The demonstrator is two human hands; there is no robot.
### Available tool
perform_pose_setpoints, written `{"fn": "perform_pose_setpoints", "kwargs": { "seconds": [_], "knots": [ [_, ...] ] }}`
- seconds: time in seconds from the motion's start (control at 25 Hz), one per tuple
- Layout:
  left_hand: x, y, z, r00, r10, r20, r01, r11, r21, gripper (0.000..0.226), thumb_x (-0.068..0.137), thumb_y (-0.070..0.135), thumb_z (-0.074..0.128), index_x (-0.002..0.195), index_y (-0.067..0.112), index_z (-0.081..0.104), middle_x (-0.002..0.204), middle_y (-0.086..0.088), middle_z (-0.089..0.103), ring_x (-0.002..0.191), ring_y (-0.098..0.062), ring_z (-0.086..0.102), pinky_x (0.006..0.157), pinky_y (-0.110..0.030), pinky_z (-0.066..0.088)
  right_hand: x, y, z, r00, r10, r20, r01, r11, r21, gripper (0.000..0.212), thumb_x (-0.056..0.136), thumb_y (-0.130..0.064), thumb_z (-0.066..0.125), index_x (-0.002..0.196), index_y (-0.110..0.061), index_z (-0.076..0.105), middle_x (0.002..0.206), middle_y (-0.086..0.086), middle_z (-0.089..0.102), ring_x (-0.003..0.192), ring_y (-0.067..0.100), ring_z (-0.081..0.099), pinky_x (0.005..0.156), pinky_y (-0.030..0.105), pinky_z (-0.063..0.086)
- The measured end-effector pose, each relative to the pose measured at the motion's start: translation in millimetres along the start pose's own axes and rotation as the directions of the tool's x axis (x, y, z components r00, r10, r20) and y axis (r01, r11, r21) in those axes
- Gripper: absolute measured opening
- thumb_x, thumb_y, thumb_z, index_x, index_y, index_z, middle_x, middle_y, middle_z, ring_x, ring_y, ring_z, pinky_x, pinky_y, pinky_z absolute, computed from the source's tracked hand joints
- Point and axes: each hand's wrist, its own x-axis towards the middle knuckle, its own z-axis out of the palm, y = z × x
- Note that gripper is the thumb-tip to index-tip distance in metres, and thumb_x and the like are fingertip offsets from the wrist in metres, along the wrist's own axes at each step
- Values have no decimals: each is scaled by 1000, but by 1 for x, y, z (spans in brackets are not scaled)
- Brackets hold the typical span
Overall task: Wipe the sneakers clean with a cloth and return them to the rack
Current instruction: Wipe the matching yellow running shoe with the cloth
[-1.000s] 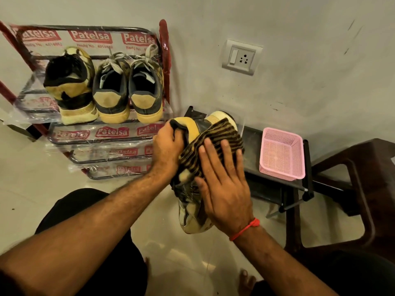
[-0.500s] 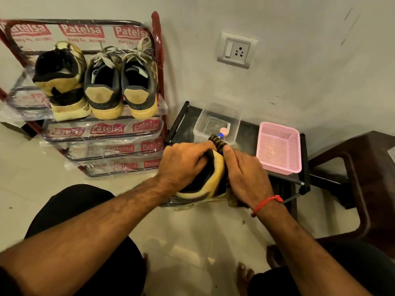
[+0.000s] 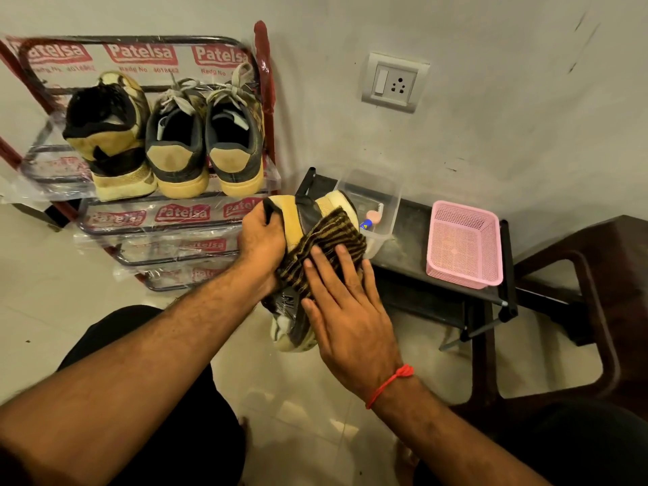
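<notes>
Sneaker (image 3: 308, 219) in left hand (image 3: 261, 242), cloth (image 3: 326, 240) under right hand (image 3: 345, 310)

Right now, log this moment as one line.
step: wiping | left hand: grips sneaker | right hand: presses striped cloth flat | rack: three sneakers

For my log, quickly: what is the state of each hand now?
Left hand: closed, gripping the sneaker at its heel.
Right hand: open, fingers straight, pressing the cloth on the sneaker.

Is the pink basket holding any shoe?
No, the pink basket holds nothing; the sneaker being wiped is in the person's left hand.
</notes>
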Motion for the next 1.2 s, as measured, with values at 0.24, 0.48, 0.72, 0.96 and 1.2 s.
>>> {"fn": "perform_pose_setpoints", "kwargs": {
  "seconds": [0.24, 0.48, 0.72, 0.96, 1.2],
  "knots": [
    [-18, -9, 11, 985, 121, 124, -128, 990, 57, 20, 104, 19, 53, 106, 30, 70, 106, 3, 76, 105, -18, 71, 97, -47, 57, 18, 20, -13, 990, 29, -139, -45, 993, -110, 54, 108, -39, 32, 155, -13, 34, 164, 4, 26, 153, 31, 16, 119, 62, 20],
    [-29, -12, 15, 871, 374, 320, -456, 856, 242, 18, 99, 11, 51, 97, 14, 69, 88, 0, 73, 87, -18, 69, 83, -48, 57, 32, 33, -32, 970, 175, -166, -166, 984, 64, 52, 107, -40, 26, 147, -16, 49, 152, -1, 49, 148, 22, 32, 121, 56, 19],
    [-38, -19, 12, 424, 565, 708, -894, 389, 225, 26, 83, 21, 50, 96, 18, 72, 87, 15, 62, 86, -12, 57, 86, -46, 47, 29, 58, -43, 797, 450, 402, -602, 645, 471, 55, 101, -59, 30, 74, -26, 66, 82, -3, 70, 83, 22, 65, 79, 44, 50],
    [-33, -7, 10, 735, 527, 428, -665, 432, 609, 17, 85, 36, 65, 102, 31, 66, 112, 13, 59, 110, -19, 50, 88, -37, 25, 39, 56, -53, 764, 453, 460, -645, 496, 582, 54, 107, -45, 35, 77, -12, 65, 73, 2, 61, 71, 13, 56, 74, 35, 46],
    [-24, -5, 5, 825, 342, 451, -560, 603, 568, 4, 91, 22, 72, 88, 24, 72, 140, -1, 52, 129, -17, 48, 104, -46, 49, 36, 46, -51, 741, 514, 433, -648, 375, 663, 47, 106, -43, 38, 93, -11, 70, 87, 4, 69, 81, 10, 64, 69, 20, 46]
  ]
}}
